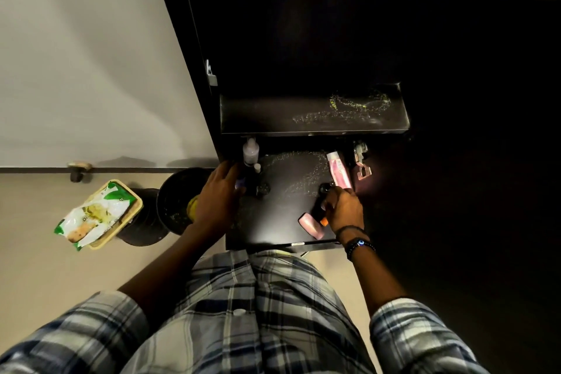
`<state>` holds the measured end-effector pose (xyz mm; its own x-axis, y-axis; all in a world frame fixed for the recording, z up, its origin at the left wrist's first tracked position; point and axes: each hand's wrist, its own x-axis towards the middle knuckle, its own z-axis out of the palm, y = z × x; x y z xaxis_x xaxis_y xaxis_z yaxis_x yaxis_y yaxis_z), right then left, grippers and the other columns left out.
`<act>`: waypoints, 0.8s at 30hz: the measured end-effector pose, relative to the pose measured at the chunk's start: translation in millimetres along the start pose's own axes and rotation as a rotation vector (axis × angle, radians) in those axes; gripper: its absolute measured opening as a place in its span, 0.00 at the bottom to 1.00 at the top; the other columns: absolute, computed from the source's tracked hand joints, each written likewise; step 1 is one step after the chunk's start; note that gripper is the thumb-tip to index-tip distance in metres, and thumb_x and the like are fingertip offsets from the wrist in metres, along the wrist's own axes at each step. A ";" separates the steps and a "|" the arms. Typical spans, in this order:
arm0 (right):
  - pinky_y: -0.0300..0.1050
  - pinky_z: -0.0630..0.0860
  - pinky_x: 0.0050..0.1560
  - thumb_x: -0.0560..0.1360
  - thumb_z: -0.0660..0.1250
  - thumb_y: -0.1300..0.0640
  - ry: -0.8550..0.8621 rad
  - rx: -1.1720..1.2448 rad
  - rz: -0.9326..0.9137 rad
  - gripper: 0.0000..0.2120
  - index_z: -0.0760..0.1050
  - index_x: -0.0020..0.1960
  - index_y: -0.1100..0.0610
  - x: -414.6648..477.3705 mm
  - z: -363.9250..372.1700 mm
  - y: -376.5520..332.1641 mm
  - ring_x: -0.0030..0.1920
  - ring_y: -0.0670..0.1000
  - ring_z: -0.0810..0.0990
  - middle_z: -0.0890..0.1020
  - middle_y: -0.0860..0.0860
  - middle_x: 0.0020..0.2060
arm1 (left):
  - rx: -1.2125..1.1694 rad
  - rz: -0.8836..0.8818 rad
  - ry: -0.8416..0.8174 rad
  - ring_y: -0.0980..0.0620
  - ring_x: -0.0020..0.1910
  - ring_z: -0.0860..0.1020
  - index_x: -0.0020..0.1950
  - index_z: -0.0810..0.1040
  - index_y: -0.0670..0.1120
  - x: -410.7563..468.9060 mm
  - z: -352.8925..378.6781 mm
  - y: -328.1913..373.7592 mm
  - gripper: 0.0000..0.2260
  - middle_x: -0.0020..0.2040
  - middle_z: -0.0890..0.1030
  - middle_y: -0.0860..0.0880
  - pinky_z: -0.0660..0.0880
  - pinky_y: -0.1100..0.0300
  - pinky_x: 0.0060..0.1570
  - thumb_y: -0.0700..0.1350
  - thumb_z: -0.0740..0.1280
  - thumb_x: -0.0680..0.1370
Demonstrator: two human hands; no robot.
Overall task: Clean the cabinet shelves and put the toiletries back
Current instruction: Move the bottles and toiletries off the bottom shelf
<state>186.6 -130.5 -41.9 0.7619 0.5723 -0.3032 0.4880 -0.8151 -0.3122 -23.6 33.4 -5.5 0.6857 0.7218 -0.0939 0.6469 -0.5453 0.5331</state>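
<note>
Dark cabinet [303,39] fills the upper right. On its lower shelf [285,191], the right grip [344,211] curls round a dark item [319,212]. A tube [338,171] lies just above and a pink bottle [310,224] just left. The left grip [217,196] curls at the shelf's left edge, its hold unclear, below a clear bottle [250,152].
</note>
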 end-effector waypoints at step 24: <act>0.31 0.74 0.54 0.72 0.68 0.68 -0.340 0.545 -0.634 0.18 0.75 0.59 0.56 -54.0 12.5 -70.3 0.53 0.45 0.80 0.80 0.50 0.52 | -0.174 0.161 -0.105 0.45 0.51 0.76 0.59 0.77 0.44 -48.4 14.8 8.0 0.20 0.55 0.79 0.44 0.69 0.59 0.46 0.55 0.62 0.73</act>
<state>105.9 -103.0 -14.9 0.2094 0.9660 -0.1519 0.4379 -0.2315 -0.8687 -46.7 -12.2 -9.2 0.8121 0.5783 -0.0776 0.4652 -0.5615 0.6843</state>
